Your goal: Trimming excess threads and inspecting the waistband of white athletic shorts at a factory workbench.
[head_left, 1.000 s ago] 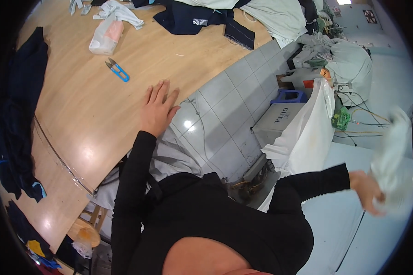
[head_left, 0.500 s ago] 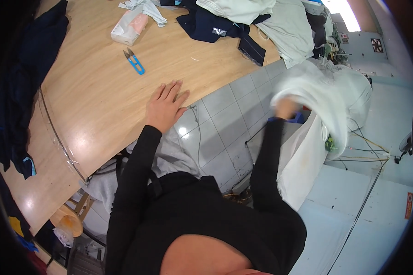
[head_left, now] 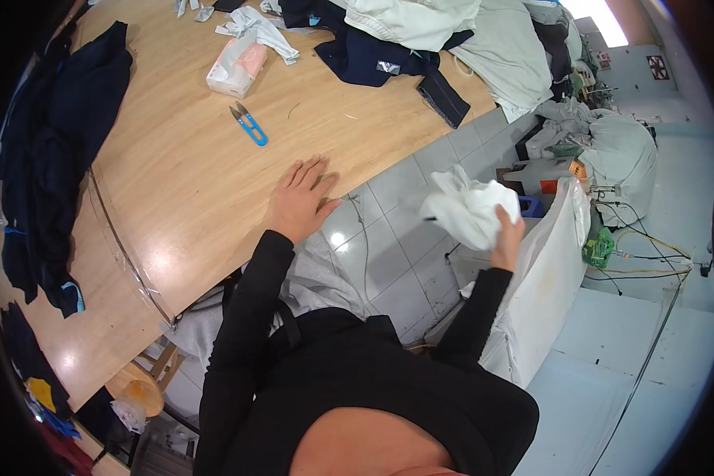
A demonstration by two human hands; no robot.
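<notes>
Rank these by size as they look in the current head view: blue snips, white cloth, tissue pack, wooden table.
1. Wooden table
2. White cloth, in the right hand
3. Tissue pack
4. Blue snips

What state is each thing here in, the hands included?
Right hand: gripping the white cloth
White cloth: bunched, held off the table
Left hand: palm down on the table, holding nothing
Blue snips: lying flat, blades apart
Navy garment: lying rumpled
</notes>
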